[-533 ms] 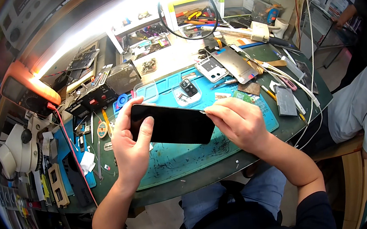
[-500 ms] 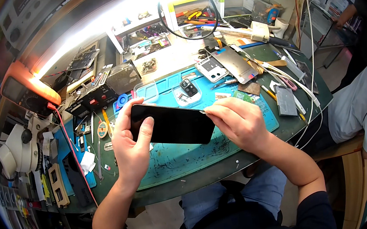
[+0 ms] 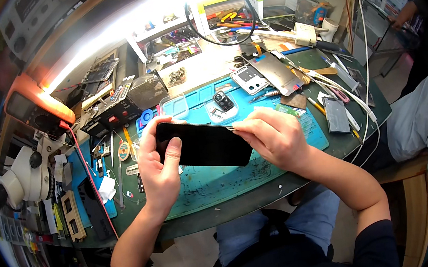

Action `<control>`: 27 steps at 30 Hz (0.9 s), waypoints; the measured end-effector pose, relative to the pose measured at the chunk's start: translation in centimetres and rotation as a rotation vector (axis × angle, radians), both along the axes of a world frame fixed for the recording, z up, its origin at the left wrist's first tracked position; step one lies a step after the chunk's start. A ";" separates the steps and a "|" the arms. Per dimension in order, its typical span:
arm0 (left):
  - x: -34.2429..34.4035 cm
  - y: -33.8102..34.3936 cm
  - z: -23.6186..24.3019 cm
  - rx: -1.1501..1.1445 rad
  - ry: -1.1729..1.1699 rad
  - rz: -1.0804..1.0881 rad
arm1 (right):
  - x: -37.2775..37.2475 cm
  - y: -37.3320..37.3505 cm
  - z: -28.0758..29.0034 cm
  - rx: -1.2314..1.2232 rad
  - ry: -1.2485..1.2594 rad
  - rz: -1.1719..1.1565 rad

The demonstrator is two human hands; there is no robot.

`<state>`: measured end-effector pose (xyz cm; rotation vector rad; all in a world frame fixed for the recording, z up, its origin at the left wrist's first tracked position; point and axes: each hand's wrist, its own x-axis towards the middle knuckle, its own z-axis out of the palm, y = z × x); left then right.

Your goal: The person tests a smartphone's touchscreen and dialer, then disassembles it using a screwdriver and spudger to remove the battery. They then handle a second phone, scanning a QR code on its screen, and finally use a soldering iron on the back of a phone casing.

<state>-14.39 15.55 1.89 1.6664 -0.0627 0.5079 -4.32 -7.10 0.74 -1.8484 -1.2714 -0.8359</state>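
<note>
- Gripping a black phone by its left end, the left hand has its fingers curled round the edge and its thumb flat on the dark glass, holding it above the teal mat on the counter.
- The right hand is closed, fingertips pinched at the phone's upper right edge; whether a thin tool sits between them is too small to tell.
- The phone looks whole, glass in place, so the work seems at an early stage, with the opening apparently not yet done.
- A camera module, a phone back and a microscope lie around.
</note>
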 end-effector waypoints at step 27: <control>-0.9 -2.3 1.3 0.123 0.012 0.020 | -3.8 -0.4 1.7 0.175 0.429 0.101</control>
